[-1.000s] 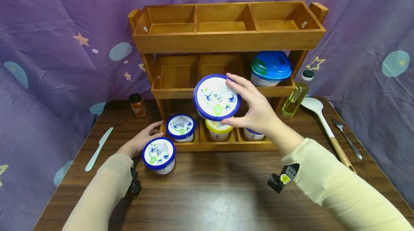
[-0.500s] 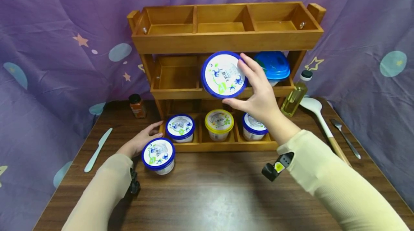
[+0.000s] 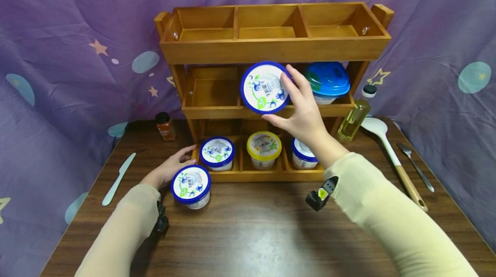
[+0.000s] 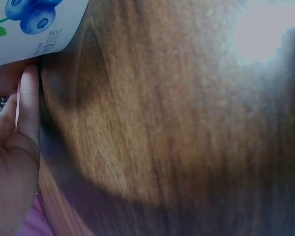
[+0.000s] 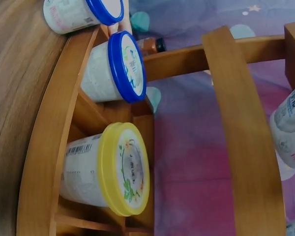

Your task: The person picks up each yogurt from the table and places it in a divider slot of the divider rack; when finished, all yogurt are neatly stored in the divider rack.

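Observation:
My right hand grips a blue-lidded white tub with blueberry pictures, in front of the middle shelf of a wooden rack. Part of this tub shows at the right edge of the right wrist view. The left hand touches the left end of the bottom shelf, its fingers fairly straight in the left wrist view. Beside it, another blue-lidded tub stands on the table. A blue-lidded tub, a yellow-lidded tub and a further blue-lidded tub sit in the bottom compartments.
On the middle shelf's right side is a tub with a domed blue lid. A spice jar and pale knife lie left of the rack. An oil bottle, white ladle and fork are on the right.
The right hand has raised its tub from before the bottom shelf to the middle shelf's height, uncovering the yellow-lidded tub. Over the last half second it shifts only slightly. The left hand stays put.

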A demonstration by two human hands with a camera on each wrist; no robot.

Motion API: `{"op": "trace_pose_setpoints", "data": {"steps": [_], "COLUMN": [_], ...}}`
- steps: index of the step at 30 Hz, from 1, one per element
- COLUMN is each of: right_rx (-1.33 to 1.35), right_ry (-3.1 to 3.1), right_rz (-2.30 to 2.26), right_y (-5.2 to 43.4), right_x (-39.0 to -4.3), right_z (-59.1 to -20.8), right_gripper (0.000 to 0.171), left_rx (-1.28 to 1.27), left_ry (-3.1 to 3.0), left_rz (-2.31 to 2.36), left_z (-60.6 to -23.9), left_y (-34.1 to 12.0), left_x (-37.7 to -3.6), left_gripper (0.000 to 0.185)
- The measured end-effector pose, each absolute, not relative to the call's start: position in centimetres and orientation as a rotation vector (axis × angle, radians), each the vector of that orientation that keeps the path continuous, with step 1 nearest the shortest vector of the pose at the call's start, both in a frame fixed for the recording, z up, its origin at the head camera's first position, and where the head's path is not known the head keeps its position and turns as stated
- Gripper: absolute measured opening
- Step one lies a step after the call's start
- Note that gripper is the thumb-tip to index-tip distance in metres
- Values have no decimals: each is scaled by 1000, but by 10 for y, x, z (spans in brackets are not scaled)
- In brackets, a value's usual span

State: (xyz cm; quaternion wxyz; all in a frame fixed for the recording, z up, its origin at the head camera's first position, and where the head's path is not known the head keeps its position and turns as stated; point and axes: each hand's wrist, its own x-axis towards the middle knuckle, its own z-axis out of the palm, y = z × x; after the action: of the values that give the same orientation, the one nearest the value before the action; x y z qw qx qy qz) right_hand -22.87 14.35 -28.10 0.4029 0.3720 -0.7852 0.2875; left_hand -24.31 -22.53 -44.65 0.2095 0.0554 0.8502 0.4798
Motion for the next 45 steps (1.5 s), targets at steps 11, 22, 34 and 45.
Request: {"op": "trace_pose_setpoints", "data": {"steps": [11,22,34,45], "right_rx": [854,657,518,413], "right_ry": [-2062,-2247,-2403,-2451], "right_rz": [712,830,898,915], "right_y": [136,126,118,115], "right_x": [-236,-241,-244,-247], "right_z": [-292,-288,-282,-285], "right_gripper": [89,83,79,75], "left_rx": [176,159,214,222], "left_ry": [2374,2367,2378,2371], "left_rz": [1328,1325,1333,1342], "left_z": [-448,-441,-449,-447], "left_y": [-226,-225,-228,-227], "left_x": [-244,-240,-244,-243], "left_gripper": [70,68,69,68]}}
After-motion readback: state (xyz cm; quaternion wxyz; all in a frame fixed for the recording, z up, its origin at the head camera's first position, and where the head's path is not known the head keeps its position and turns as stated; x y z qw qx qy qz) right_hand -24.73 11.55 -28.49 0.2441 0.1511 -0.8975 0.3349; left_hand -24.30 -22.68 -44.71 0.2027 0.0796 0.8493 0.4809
